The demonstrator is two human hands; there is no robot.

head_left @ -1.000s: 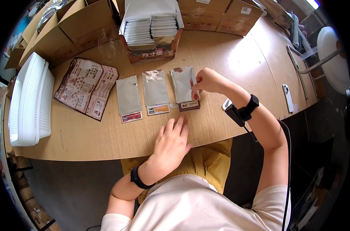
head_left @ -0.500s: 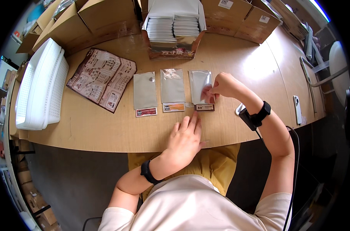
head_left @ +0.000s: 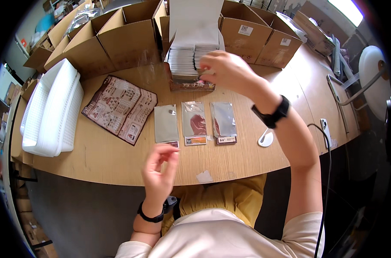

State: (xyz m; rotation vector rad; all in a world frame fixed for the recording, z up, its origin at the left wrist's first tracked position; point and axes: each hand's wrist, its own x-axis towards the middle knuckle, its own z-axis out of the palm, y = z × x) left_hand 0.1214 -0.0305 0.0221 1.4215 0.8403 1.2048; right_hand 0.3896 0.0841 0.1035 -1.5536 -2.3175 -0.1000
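We find the scene bright, glare whitening the wooden tabletop [head_left: 305, 103] at right, the left hand [head_left: 159, 176] blurred, edges bowed into black.

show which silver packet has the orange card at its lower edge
The middle packet of the three; the left packet shows dark red there, the right packet brown.

- Open brown cardboard box [head_left: 186, 86]: white-lined lid up, upper centre.
- White-edged flat packets [head_left: 180, 60]: two stacks inside box.
- Three flat silver rectangular pouches [head_left: 191, 112]: side by side, centre; coloured label strips [head_left: 196, 140] below.
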